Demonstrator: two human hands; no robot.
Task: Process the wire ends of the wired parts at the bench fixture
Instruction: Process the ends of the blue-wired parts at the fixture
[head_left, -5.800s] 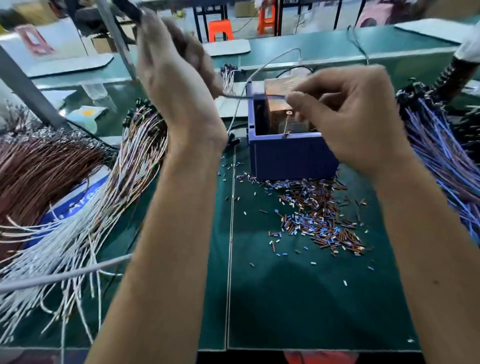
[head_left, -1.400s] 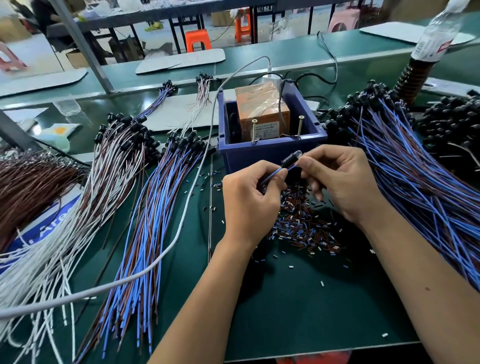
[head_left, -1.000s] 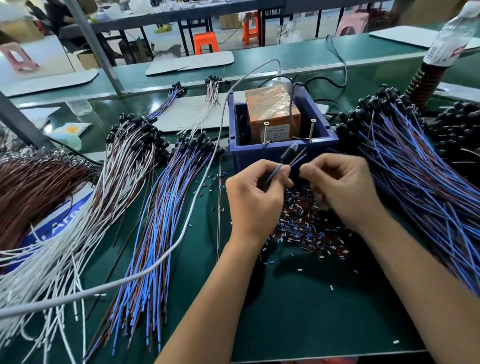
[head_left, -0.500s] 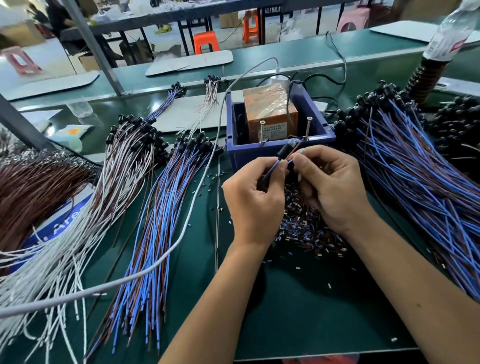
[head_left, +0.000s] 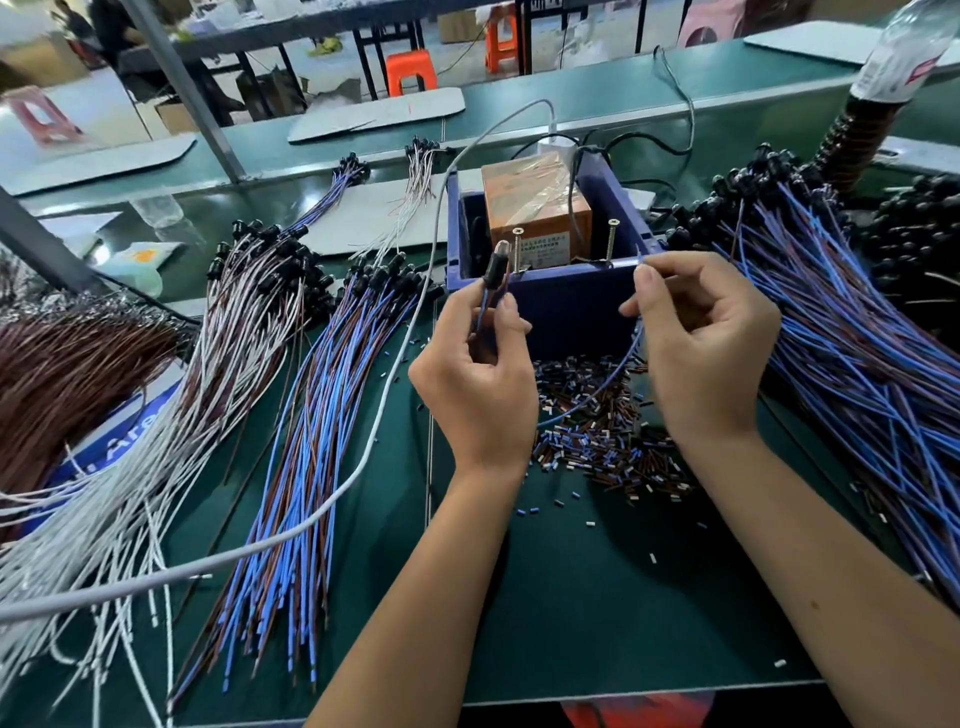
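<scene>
One wired part (head_left: 496, 265), a small black-bodied component with blue and brown leads, is held upright just in front of the blue bin (head_left: 558, 306). The left hand (head_left: 475, 384) pinches it below the body between thumb and fingers. The right hand (head_left: 701, 343) pinches the free end of the blue lead (head_left: 597, 397) at the bin's front rim, near two upright screws (head_left: 612, 236); the lead sags in a loop between the hands. An orange box (head_left: 535, 208) sits inside the bin. Cut insulation scraps (head_left: 597, 441) litter the green mat (head_left: 571, 597) below the hands. Bundles of blue-brown wired parts (head_left: 291, 493) lie to the left, more (head_left: 857, 364) to the right, and white-wired ones (head_left: 130, 467) further left. A grey cable (head_left: 363, 457) crosses the mat. Beyond are green benches (head_left: 597, 88) and orange stools (head_left: 408, 70).
</scene>
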